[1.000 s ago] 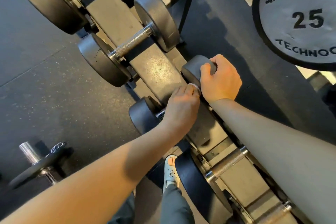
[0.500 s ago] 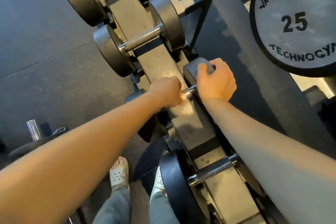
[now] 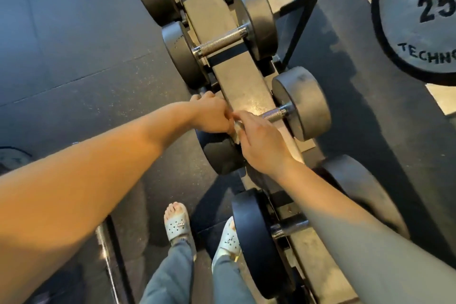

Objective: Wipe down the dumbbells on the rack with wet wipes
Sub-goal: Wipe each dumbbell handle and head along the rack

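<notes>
Head view is showing my right hand [image 3: 261,145] coming off the far head [image 3: 303,103] of the dumbbell [image 3: 274,115], which it was clutching a moment ago, and meeting my left hand [image 3: 212,116] at the dumbbell's near end. Both are curling onto the white wipe [image 3: 237,131] bunched between them. The left fingers are pinching its edge and the right fingers are closing over it. The dumbbell is lying across the rack [image 3: 246,91], its knurled middle showing bare beyond my knuckles. I am judging this a hand-over: the right hand is taking up the wiping, and the far head, now uncovered, is probably coming next.
</notes>
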`<action>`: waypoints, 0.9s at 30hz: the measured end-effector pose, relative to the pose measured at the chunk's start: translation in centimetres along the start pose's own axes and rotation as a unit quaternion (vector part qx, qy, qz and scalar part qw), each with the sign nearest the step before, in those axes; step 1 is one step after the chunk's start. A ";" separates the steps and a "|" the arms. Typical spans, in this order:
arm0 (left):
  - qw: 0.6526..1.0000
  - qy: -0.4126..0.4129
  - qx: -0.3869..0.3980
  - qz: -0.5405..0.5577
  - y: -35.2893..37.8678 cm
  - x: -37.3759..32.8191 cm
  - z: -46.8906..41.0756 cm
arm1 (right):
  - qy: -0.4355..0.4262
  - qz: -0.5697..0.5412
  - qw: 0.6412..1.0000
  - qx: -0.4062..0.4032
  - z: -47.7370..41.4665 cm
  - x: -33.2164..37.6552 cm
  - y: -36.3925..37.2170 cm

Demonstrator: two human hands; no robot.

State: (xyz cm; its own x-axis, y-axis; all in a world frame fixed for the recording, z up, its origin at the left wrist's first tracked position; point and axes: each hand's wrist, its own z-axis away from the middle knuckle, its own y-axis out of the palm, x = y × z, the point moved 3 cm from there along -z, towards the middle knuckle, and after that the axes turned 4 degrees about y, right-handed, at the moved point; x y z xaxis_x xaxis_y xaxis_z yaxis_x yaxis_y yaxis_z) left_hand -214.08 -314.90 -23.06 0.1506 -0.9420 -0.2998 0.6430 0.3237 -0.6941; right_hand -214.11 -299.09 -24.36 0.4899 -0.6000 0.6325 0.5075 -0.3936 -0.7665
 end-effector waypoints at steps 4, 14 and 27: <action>0.948 -0.024 -0.109 0.298 2.2 0.2 1.6 | -0.061 0.056 0.996 0.031 -1.5 -0.9 1.2; 0.701 -0.201 -0.466 0.501 4.9 -0.5 2.1 | 0.129 0.162 0.928 0.311 -8.6 -0.5 2.0; 0.742 -0.191 -0.446 0.463 5.0 -0.3 1.8 | 0.033 0.255 0.941 0.222 -5.0 0.2 1.4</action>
State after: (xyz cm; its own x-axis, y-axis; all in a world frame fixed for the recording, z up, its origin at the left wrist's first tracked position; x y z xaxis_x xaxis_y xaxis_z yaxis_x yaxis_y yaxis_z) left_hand -209.56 -313.15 -25.31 0.5290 -0.1819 -0.8289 -0.5944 0.6177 -0.5149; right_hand -216.87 -303.27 -25.92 0.7121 -0.6796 0.1763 0.4718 0.2772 -0.8370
